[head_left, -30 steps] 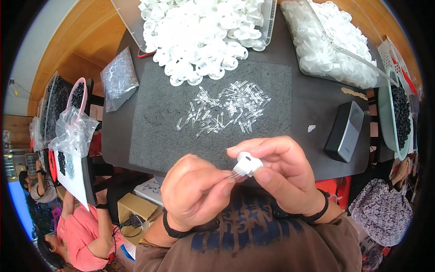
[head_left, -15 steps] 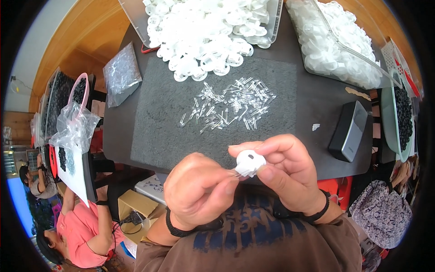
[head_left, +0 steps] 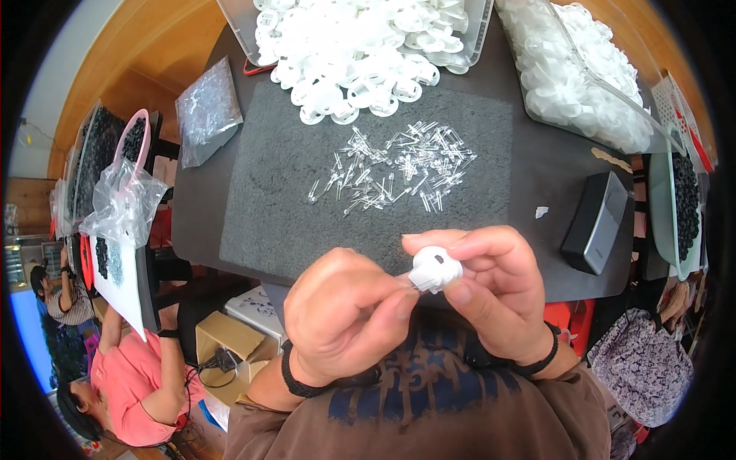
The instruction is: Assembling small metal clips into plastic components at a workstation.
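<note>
Between the thumb and fingers of my right hand [head_left: 502,287] is a small round white plastic housing [head_left: 435,270] with a dark slot in its face. My left hand [head_left: 345,314] pinches the thin wire legs of a clear LED right at the housing's left side; most of the LED is hidden by the fingertips and the housing. Beyond my hands, a loose heap of clear LEDs [head_left: 410,167] with wire legs lies on a dark grey mat [head_left: 272,207]. Many more white housings [head_left: 360,84] spill from a clear bin onto the mat's far edge.
A second clear tub [head_left: 583,84] of white parts stands far right, near a black and grey box-shaped device [head_left: 596,222]. A clear plastic bag [head_left: 208,111] lies far left. A person in a pink shirt [head_left: 138,376] sits at left, by a white board [head_left: 119,284] holding small parts.
The view has shifted slightly. Both hands and the housing sit a little further right and higher, the housing is turned somewhat, and less of the wire legs shows between the fingers.
</note>
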A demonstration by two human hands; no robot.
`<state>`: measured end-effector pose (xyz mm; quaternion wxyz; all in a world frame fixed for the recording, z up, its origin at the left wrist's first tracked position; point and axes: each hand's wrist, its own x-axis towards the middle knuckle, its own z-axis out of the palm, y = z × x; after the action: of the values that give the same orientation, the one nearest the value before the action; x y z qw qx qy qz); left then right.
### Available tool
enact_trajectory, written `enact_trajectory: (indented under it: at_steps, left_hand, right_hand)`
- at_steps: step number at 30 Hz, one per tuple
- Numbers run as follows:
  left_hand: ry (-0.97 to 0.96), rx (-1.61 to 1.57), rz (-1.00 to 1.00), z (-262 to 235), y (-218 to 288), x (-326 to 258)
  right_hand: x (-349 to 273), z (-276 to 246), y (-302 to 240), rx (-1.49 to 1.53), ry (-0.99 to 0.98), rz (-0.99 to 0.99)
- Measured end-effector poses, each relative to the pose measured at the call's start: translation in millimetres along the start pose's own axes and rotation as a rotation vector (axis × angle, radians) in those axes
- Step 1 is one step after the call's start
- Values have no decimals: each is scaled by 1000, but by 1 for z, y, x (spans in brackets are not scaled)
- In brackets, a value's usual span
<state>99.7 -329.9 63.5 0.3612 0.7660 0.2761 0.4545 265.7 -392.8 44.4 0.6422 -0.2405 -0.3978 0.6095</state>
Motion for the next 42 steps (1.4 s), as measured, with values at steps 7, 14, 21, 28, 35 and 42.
enact_trajectory:
  at_steps: [7,14,21,28,35,42]
  left_hand:
    - [-11,-18,-45,1,1,-4]
    - [-46,-19,-80,1,2,-5]
    - [-73,9,-62,1,3,-5]
    - [-108,70,-61,-1,5,-4]
    - [-144,-60,-180,-1,0,-7]
    - [-139,75,-53,1,5,-3]
  right_hand:
    - [-2,-2,3,-548,77,-247]
    - [0,-9,2,-998,9,-518]
    - [-1,-7,1,-899,76,-426]
    - [-5,-9,-8,-791,1,-207]
    - [-7,-10,-9,-815,-17,-230]
    - [-7,-6,-2,-709,131,-190]
